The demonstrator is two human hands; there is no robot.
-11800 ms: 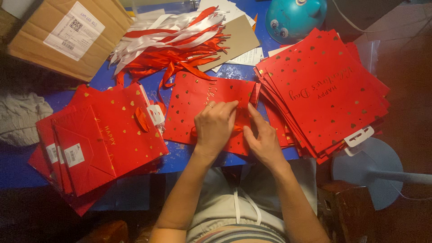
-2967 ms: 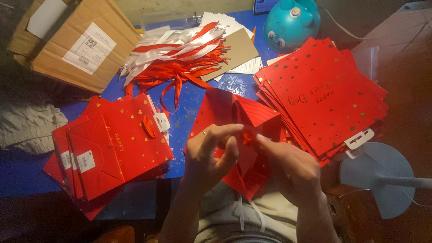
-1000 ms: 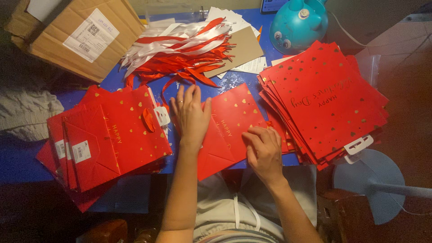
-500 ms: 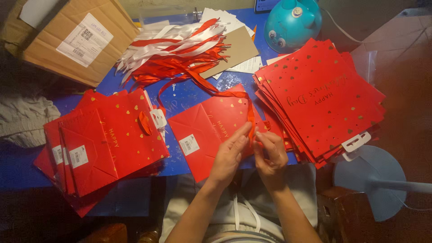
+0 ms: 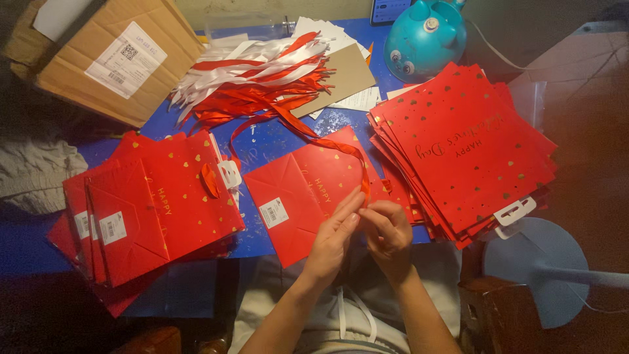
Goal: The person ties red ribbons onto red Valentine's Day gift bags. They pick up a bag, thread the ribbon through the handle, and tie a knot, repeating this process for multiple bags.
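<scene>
left hand (image 5: 333, 231) and right hand (image 5: 388, 226) | apparently pinching red ribbon (image 5: 354, 157) | over red bag (image 5: 308, 193)

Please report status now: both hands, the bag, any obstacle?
Left hand and right hand pinch ribbon at bag edge. Bag flat on table. Nothing in the way.
</scene>
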